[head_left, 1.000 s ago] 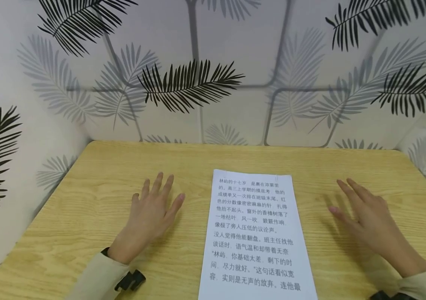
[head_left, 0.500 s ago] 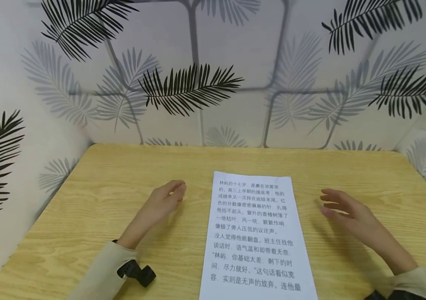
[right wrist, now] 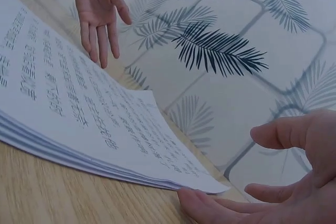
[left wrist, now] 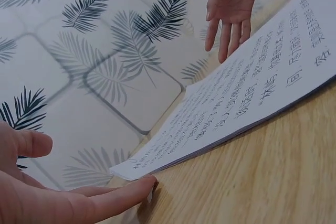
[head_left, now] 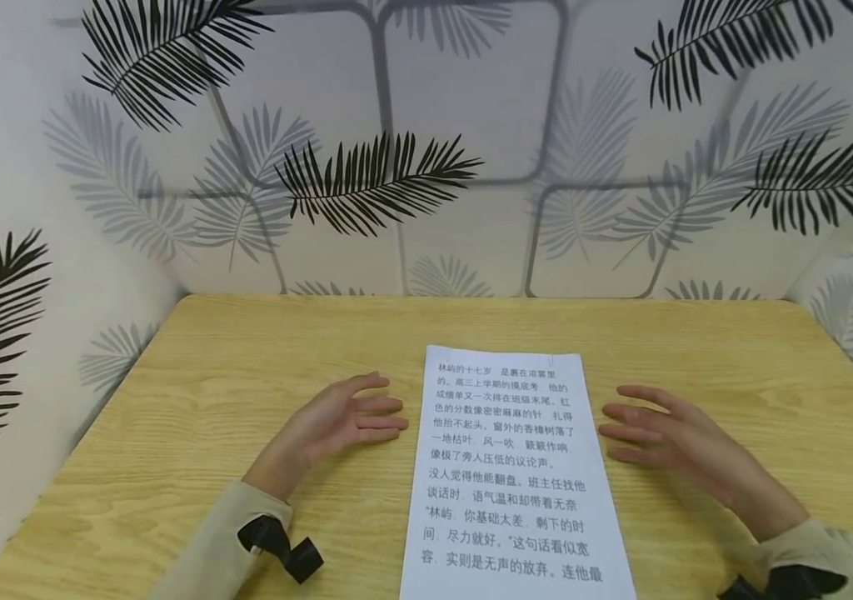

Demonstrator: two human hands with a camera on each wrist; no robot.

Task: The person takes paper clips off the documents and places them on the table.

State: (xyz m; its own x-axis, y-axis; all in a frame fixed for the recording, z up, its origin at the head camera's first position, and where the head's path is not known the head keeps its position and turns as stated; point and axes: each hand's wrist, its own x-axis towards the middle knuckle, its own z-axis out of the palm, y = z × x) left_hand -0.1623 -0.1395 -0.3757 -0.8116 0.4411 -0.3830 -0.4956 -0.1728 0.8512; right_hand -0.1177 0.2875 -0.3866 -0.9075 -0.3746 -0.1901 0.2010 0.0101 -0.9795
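A thin stack of printed paper sheets (head_left: 509, 467) lies on the wooden table in front of me, the top sheet filled with lines of Chinese text. To its left is my left hand (head_left: 325, 429), its fingers spread and extended toward the stack's edge, apart from it in the head view. My right hand (head_left: 685, 446) faces it from the other side, fingers also stretched toward the paper. The right wrist view shows several layered sheets (right wrist: 89, 163), with fingertips of the right hand (right wrist: 283, 182) by the edge; contact there is hard to judge. Neither hand holds anything.
The yellow wooden table (head_left: 194, 375) ends against a pale wall (head_left: 464, 108) patterned with dark and grey leaves. A black strap with a small block (head_left: 284, 546) sits on the left wrist, and another black strap (head_left: 786, 583) on the right.
Both hands have moved inward toward the paper and turned to face each other. The left fingers, bent half a second ago, are now extended. The paper stays in place.
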